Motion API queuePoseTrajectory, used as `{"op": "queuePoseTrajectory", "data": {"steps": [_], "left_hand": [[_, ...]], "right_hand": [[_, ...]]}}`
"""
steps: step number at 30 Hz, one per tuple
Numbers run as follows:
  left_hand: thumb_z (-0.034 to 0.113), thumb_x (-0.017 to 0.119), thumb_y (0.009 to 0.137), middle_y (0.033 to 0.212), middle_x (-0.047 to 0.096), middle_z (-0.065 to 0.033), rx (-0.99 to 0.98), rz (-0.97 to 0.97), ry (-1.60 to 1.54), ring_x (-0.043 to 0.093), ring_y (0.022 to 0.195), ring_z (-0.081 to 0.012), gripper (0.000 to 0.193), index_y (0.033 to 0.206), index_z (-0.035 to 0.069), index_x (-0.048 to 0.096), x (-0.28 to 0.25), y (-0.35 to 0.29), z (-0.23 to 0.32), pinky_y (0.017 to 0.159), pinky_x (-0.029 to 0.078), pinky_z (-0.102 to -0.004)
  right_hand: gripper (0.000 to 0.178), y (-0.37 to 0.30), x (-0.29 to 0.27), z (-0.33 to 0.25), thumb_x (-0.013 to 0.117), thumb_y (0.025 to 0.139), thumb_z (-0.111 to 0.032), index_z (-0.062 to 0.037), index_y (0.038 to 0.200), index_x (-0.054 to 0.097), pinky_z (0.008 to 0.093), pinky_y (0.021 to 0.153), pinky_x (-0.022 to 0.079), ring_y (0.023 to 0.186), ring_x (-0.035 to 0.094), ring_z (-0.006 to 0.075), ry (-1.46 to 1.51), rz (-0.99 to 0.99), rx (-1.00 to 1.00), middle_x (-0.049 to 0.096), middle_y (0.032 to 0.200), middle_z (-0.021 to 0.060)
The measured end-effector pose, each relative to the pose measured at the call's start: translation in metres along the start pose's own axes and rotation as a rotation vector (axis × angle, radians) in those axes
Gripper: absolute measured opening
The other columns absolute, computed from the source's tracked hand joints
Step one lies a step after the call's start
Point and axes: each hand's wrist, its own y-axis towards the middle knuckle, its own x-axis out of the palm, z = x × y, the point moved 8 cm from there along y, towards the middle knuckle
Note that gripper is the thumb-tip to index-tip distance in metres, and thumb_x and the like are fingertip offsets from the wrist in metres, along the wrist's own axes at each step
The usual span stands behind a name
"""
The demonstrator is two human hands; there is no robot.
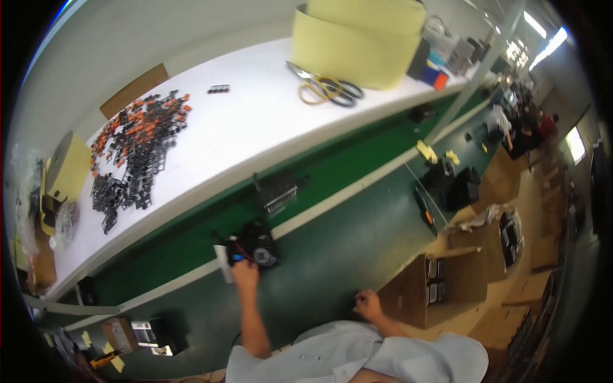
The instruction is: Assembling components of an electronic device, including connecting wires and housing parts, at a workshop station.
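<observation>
My left hand point(244, 274) reaches forward over the dark green workbench point(319, 258). Its fingers are closed at the near edge of a black device point(258, 244) with a round grey disc on its front. A small blue part and a white sheet point(223, 263) show beside these fingers; exactly how they grip is blurred. My right hand point(368, 305) is at the bench's near edge, left of an open cardboard box point(402, 290). Its fingers are curled in, and I see nothing in them. Behind the first device, another black device point(278, 193) with a slotted face sits on the green belt point(345, 175).
A raised white shelf point(236, 137) carries a heap of black and orange plastic parts point(137, 143), scissors point(319, 83) and a yellow roll point(354, 48). Right along the bench lie an orange-and-black tool point(425, 210) and black units point(458, 188). More cartons stand at right; people work far off.
</observation>
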Motion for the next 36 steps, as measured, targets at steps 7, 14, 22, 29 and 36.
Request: {"op": "queuePoseTrajectory", "data": {"steps": [7,14,22,29,36], "left_hand": [[0.019,0.072,0.081,0.074,0.066,-0.0247,0.063,-0.348,-0.313,0.066,0.074,-0.0440,0.022,0.076,-0.002,0.065,0.057,-0.175,0.172,0.068,0.052,-0.0523],[0.021,0.073,0.082,0.073,0.065,-0.0239,0.147,-0.409,-0.335,0.064,0.072,-0.0445,0.027,0.072,-0.002,0.061,0.081,-0.199,0.193,0.063,0.048,-0.0527],[0.024,0.062,0.092,0.074,0.067,-0.0265,0.227,-0.383,-0.047,0.067,0.072,-0.0456,0.030,0.078,-0.001,0.071,0.112,-0.211,0.198,0.069,0.054,-0.0531],[0.026,0.063,0.092,0.080,0.069,-0.0262,0.204,-0.500,-0.019,0.069,0.080,-0.0443,0.033,0.079,-0.002,0.073,0.148,-0.210,0.196,0.077,0.055,-0.0521],[0.008,0.061,0.087,0.107,0.068,-0.0180,0.271,-0.097,-0.238,0.063,0.105,-0.0401,0.020,0.105,0.005,0.070,0.063,-0.192,0.202,0.091,0.049,-0.0482]], "right_hand": [[0.081,0.024,0.020,-0.006,0.038,0.096,-0.071,-0.0108,0.149,0.039,0.0501,0.103,0.046,0.138,0.043,0.0282,1.302,-0.414,0.618,0.040,0.155,0.0118],[0.075,0.038,0.027,-0.024,0.049,0.094,-0.066,-0.0059,0.139,0.053,0.0502,0.103,0.048,0.116,0.063,0.0335,1.747,-0.290,0.686,0.062,0.133,0.0169],[0.057,0.038,0.032,-0.006,0.056,0.095,-0.053,-0.0064,0.128,0.060,0.0499,0.097,0.053,0.109,0.066,0.0314,1.830,-0.332,0.710,0.067,0.123,0.0157],[0.044,0.035,0.015,0.015,0.061,0.094,-0.047,-0.0096,0.116,0.067,0.0453,0.084,0.058,0.091,0.069,0.0252,1.776,-0.172,0.734,0.071,0.104,0.0090],[0.043,0.040,-0.007,0.013,0.061,0.094,-0.046,-0.0106,0.117,0.067,0.0467,0.087,0.057,0.093,0.069,0.0264,1.775,-0.049,0.688,0.071,0.106,0.0092]]}}
